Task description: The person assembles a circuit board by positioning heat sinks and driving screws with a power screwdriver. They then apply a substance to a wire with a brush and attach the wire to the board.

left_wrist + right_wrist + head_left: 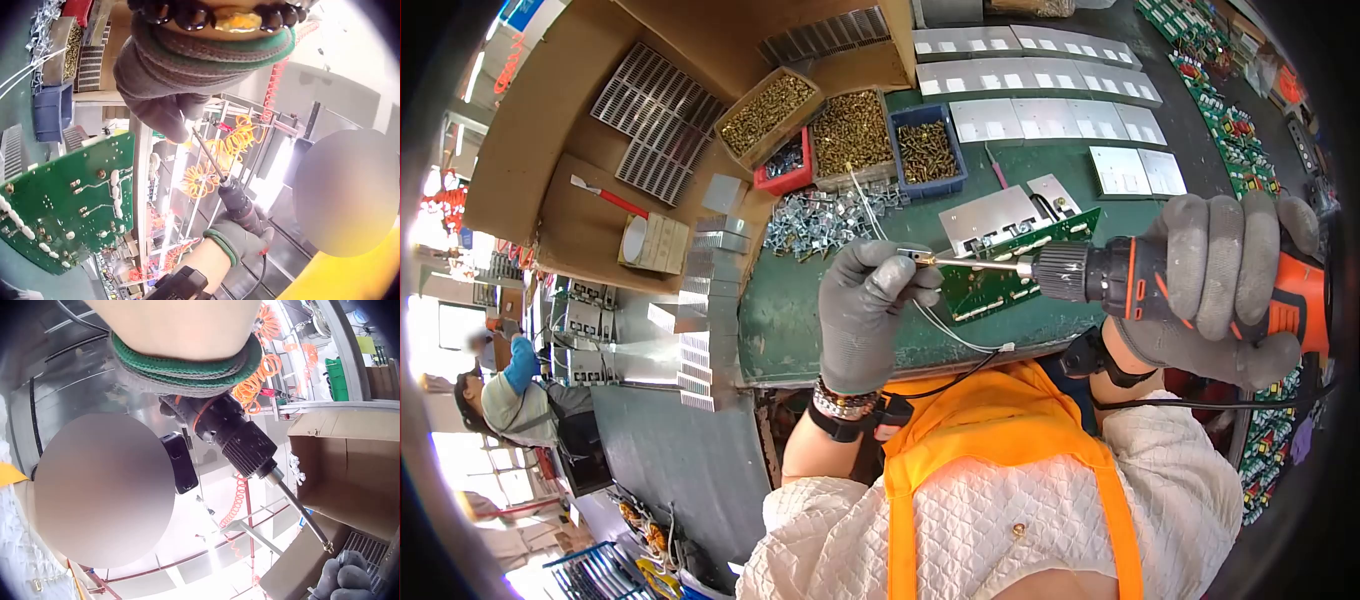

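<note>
My right hand (pixel 1225 262), in a grey glove, grips an orange and black power drill (pixel 1065 270). Its long bit (pixel 985 264) points left, with a small brass screw (pixel 328 547) at the tip. Grey-gloved too, my left hand (pixel 858 325) pinches a small metal clip (pixel 914 252) between thumb and fingers, right at the bit's tip. Behind the bit, a green circuit board (pixel 975 300) stands tilted on the bench beside a silver heatsink plate (pixel 992 220). In the left wrist view the board's soldered face shows.
Loose silver clips (pixel 815 222) lie behind my left hand. Further back stand bins of brass screws, including a blue bin (pixel 928 150), and a cardboard box (pixel 530 130). Metal plates (pixel 1040 80) stand in rows behind. White wires (pixel 940 322) cross the bench. Another person (pixel 515 405) sits far left.
</note>
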`<state>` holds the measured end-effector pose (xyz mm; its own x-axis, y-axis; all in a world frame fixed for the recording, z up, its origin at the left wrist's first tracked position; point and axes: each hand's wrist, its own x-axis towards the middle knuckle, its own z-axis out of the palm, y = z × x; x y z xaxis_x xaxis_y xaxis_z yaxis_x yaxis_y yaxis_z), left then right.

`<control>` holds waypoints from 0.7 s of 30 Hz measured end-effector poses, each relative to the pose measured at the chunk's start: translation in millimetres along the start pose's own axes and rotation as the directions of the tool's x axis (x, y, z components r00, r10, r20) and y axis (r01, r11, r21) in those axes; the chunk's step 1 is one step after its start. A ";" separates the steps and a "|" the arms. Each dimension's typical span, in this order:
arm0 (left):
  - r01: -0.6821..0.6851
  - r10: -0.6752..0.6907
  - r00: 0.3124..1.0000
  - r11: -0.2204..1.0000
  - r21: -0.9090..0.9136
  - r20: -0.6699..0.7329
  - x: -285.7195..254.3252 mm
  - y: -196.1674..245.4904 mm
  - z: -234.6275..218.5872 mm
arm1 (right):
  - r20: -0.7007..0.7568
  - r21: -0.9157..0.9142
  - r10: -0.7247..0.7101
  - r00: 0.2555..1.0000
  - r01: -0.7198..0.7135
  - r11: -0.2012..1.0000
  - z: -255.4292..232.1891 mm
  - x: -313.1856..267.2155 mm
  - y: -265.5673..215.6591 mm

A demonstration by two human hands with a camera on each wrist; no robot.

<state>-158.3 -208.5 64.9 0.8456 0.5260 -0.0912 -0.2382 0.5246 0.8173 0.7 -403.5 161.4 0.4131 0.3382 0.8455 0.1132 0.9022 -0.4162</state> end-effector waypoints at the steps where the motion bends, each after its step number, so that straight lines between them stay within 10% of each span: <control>1: -0.030 0.029 0.999 0.999 -0.031 -0.020 -3.2 -2.9 1.3 | -0.002 -0.001 0.003 1.000 -0.003 1.000 2.3 -2.3 0.1; 21: -0.183 0.194 0.969 0.979 0.086 -0.154 -12.2 -14.4 9.7 | 0.130 -0.065 0.024 0.991 -0.016 0.998 17.1 -0.2 10.0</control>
<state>-160.5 -229.0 59.7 0.6993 0.7146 -0.0172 -0.3469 0.3604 0.8659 -13.7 -390.0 162.8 0.2951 0.3918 0.8714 0.1655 0.8773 -0.4505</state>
